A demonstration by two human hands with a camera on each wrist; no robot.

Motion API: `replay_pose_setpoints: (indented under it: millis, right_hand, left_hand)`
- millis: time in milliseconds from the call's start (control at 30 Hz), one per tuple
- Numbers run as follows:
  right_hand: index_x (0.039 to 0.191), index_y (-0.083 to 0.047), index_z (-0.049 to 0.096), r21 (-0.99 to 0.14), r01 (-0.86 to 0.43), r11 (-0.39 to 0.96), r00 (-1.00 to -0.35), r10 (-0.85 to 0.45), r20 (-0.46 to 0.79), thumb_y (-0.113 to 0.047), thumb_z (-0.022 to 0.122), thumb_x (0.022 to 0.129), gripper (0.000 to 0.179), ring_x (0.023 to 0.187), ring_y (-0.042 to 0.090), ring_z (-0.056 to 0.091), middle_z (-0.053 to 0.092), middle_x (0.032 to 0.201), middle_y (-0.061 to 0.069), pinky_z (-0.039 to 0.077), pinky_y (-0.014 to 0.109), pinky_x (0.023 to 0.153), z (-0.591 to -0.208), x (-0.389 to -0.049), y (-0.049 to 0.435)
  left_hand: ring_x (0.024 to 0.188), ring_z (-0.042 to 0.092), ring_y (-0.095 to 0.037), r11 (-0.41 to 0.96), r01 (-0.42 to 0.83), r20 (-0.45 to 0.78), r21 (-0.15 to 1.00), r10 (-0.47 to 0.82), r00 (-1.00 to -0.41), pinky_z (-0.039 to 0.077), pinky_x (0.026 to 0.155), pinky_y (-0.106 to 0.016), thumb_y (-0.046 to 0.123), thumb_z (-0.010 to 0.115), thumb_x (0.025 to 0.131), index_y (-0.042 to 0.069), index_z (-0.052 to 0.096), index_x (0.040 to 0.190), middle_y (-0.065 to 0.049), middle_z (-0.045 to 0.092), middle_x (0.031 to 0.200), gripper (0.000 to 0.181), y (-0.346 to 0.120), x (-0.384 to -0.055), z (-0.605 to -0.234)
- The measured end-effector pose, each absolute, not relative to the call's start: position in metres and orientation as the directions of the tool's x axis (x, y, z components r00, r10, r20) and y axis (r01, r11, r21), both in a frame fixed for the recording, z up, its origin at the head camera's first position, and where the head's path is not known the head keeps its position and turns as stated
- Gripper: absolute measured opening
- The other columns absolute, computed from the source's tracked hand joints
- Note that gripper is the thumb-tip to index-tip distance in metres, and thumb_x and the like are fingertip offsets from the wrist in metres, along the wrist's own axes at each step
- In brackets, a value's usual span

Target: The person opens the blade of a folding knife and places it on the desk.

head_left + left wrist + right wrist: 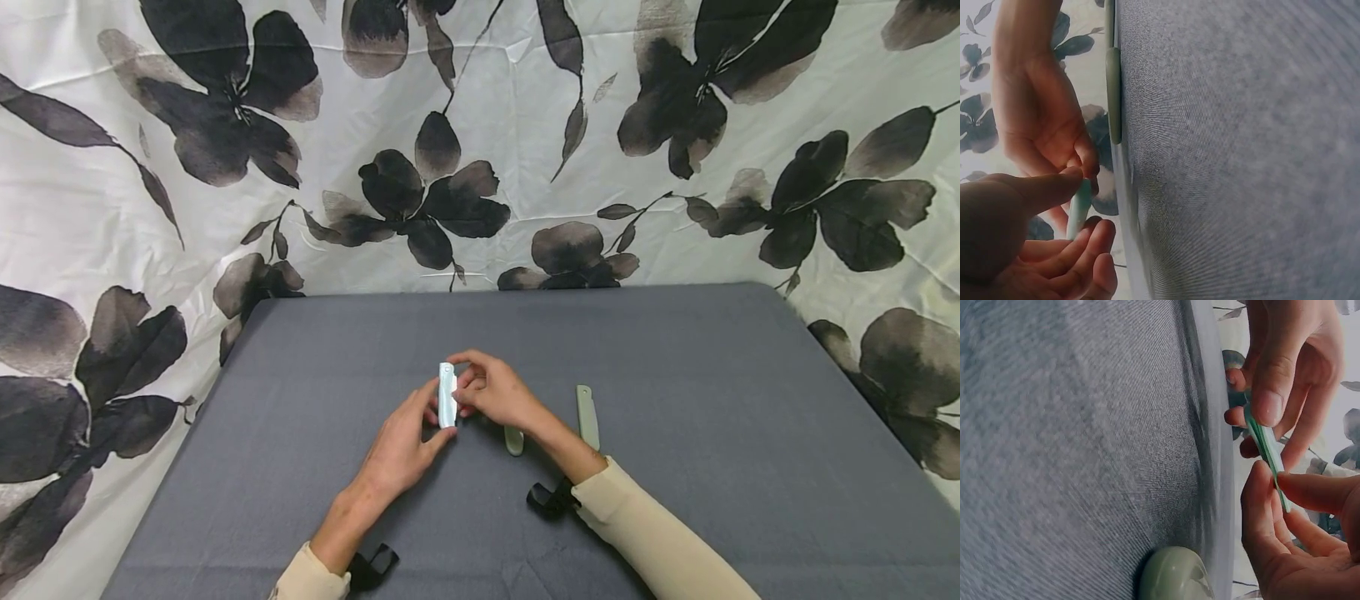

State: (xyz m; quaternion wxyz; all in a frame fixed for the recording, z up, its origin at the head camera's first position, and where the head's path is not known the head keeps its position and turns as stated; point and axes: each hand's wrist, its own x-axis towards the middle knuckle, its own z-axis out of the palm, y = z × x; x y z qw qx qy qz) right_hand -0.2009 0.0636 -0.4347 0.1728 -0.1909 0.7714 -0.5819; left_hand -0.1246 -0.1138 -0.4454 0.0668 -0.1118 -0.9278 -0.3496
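Observation:
Between both hands is a slim pale blue folding knife (447, 396), held up over the grey table with its long side upright in the head view. My left hand (402, 439) grips it from the left, thumb at the lower end and fingers behind. From the right, my right hand (497, 393) pinches its edge, where a white strip shows along the side. In the right wrist view the knife (1265, 445) appears edge-on, with a thin slot along its length; the left thumb presses its upper part, and the right thumb and forefinger pinch its lower part.
A long sage-green piece (587, 415) with a small hole at one end lies right of the hands. A shorter green piece (513, 441) lies partly hidden under the right wrist. Flowered cloth (420, 200) hangs behind the grey table (675, 350).

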Motion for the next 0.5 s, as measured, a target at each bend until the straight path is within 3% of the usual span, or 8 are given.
replay_pose_setpoints:
  millis: [233, 500]
  right_hand:
    - [0.143, -0.004, 0.057, -0.991, 0.006, 0.136, -0.879, -0.472, -0.07, 0.009, 0.067, 0.094, 0.052, 0.072, 0.016, 0.07, 0.064, 0.095, 0.014, 0.065, 0.044, 0.075, -0.4379, -0.1984, 0.0609]
    - [0.141, -0.006, 0.058, -0.996, 0.04, 0.084, -0.89, -0.45, -0.074, 0.009, 0.068, 0.092, 0.052, 0.07, 0.016, 0.069, 0.065, 0.093, 0.012, 0.065, 0.04, 0.073, -0.4379, -0.1926, 0.0576]
  left_hand:
    - [0.091, 0.062, -0.012, 0.714, 0.265, 0.221, 0.648, 0.156, -0.963, 0.052, 0.078, -0.031, 0.01, 0.087, 0.085, 0.003, 0.052, 0.148, -0.004, 0.066, 0.105, 0.073, -0.1151, -0.1226, -0.4432]
    - [0.089, 0.062, -0.018, 0.613, 0.223, 0.181, 0.758, 0.13, -0.975, 0.05, 0.069, -0.023, 0.009, 0.077, 0.094, 0.002, 0.051, 0.148, -0.012, 0.069, 0.115, 0.06, -0.1189, -0.1222, -0.4401]
